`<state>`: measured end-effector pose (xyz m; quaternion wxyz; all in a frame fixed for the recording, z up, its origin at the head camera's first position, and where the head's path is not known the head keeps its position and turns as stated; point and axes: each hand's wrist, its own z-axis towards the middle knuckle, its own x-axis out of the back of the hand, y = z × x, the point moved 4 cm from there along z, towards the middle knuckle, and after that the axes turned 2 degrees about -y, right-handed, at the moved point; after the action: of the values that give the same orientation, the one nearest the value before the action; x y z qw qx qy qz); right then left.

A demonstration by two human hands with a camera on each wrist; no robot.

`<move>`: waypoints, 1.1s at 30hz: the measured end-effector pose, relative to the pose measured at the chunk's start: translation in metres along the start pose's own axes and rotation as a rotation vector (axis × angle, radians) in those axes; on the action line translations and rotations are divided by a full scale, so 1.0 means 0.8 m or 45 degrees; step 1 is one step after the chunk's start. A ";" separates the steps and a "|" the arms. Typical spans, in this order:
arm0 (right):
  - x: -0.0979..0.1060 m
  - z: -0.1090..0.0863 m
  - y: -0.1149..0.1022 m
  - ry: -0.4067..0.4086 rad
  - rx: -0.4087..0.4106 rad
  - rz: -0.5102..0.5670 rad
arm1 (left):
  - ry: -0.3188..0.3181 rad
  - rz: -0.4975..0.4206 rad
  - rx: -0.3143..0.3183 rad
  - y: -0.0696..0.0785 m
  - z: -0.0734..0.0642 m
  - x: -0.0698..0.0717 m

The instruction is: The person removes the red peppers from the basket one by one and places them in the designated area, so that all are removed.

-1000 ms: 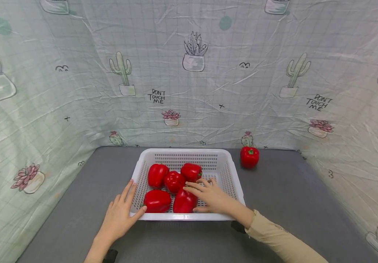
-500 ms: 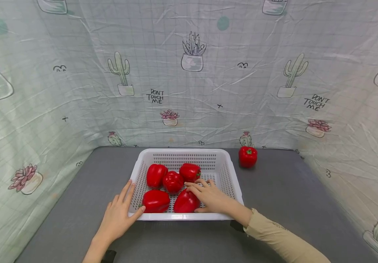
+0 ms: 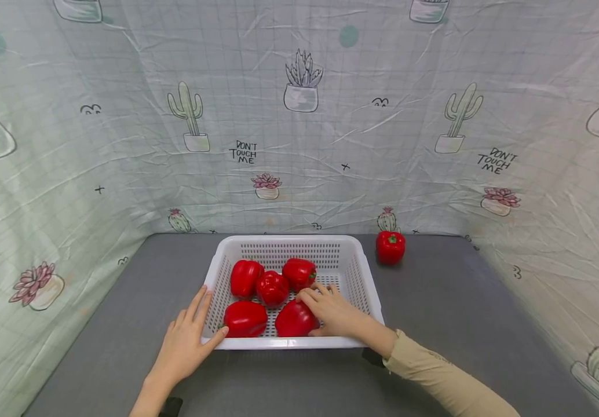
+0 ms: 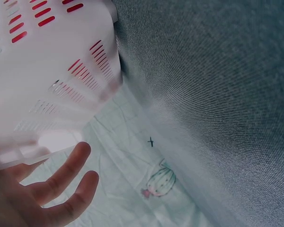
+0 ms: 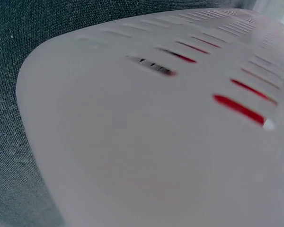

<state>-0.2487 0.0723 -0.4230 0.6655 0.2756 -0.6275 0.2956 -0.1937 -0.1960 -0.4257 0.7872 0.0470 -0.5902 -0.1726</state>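
In the head view a white perforated plastic basket holds several red bell peppers. My right hand reaches over the front rim, its fingers curled over the top and right side of the front middle bell pepper. That pepper leans, with its right part covered by the fingers. My left hand rests at the basket's front left corner, thumb at the front rim and fingers straight along the left side. In the left wrist view, relaxed fingers show beside the basket wall. The right wrist view shows only basket wall and tabletop.
Another red bell pepper stands on the grey tabletop, to the right of the basket near the back. Inside the basket, a pepper lies at front left and one in the middle. A printed cloth encloses the table.
The fingers of my right hand have closed in around the front middle bell pepper, which has tilted and shifted slightly right within the basket. My left hand stays at the basket's corner.
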 end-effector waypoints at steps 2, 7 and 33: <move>0.001 0.000 0.000 0.023 0.001 -0.010 | 0.001 -0.001 0.000 0.000 0.000 0.000; 0.003 0.001 -0.001 0.076 0.002 -0.003 | 0.006 -0.003 0.004 -0.001 -0.002 0.000; 0.016 -0.014 0.013 0.149 -0.025 0.148 | 0.006 -0.006 0.018 0.001 0.000 0.000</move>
<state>-0.2480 0.0880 -0.4114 0.6854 0.2146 -0.6052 0.3432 -0.1938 -0.1954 -0.4257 0.7877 0.0543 -0.5896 -0.1703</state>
